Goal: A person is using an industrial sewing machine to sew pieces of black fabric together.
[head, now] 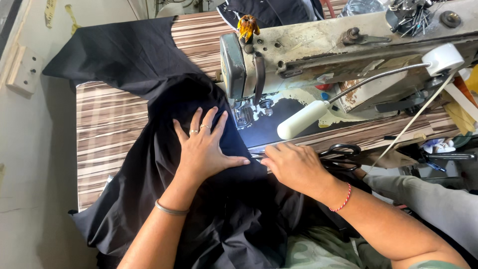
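Striped brown-and-cream laminate tabletop (107,124), runs from 9 o'clock to 3 o'clock across the view. Pale bare floor off its 9 o'clock side, with a small wooden block (22,69) lying there. Worn cream sewing machine (343,55) sits on the tabletop at 1 o'clock, head end toward 11 o'clock, body running out to 3 o'clock. White gooseneck lamp (302,119) hangs off the machine body, its head aimed toward the needle area. Small orange charm (247,26) on top of the machine head.

Black fabric (149,164) is spread over the tabletop centre. Long axis runs 11 o'clock to 6 o'clock: far end fans out at 11 o'clock past the machine, near end falls off the tabletop edge into the lap at 6 o'clock. Its edge by the machine foot points toward 1 o'clock.

Left hand (204,149) at centre, grip open, palm flat on the fabric, fingers spread toward 12 o'clock, thumb out toward 3 o'clock. Rings on two fingers, thin bangle at the wrist.

Right hand (294,164) just beside it at 3 o'clock, fingertips pinched on the fabric edge near the left thumb; the hold on the cloth is light, knuckles up. Red thread bracelet on that wrist. Black-handled scissors (341,152) lie on the tabletop right behind the right hand, touching or nearly so, can't tell.

Grey-trousered knee at 4 o'clock.
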